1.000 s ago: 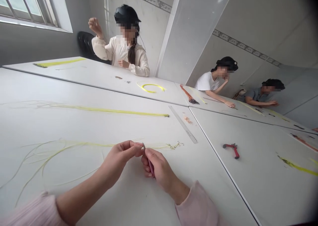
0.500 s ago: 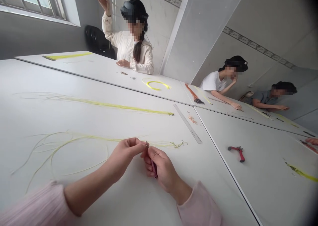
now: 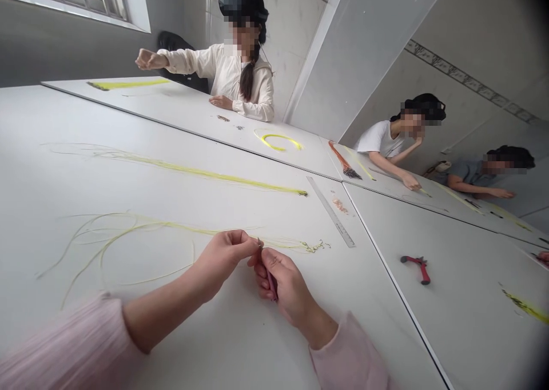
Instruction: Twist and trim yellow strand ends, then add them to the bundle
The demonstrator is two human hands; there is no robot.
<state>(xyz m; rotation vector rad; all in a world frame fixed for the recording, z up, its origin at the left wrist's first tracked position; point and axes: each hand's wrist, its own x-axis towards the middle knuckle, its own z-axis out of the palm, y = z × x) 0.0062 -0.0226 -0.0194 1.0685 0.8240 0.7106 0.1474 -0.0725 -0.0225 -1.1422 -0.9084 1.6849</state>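
My right hand is wrapped round a small pair of pliers with purplish-red handles; their metal tip points up and away. Against that tip my left hand is pinched, and whatever lies between its thumb and finger is too small to make out. Just beyond both hands lies a loose bundle of yellow-green fishing line, with small fish hooks at its right end. Farther off is a straighter bundle of yellow line, its right end tied to a dark cluster of hooks.
A clear ruler lies beside small orange pieces. Red-handled pliers rest on the right-hand table. Several co-workers sit across; one in a cream jacket has yellow line nearby. Table seams run between the tops.
The co-worker in the cream jacket has lowered a raised arm and stretched it out sideways over the yellow line. My hands keep the same grip; the view has shifted slightly.
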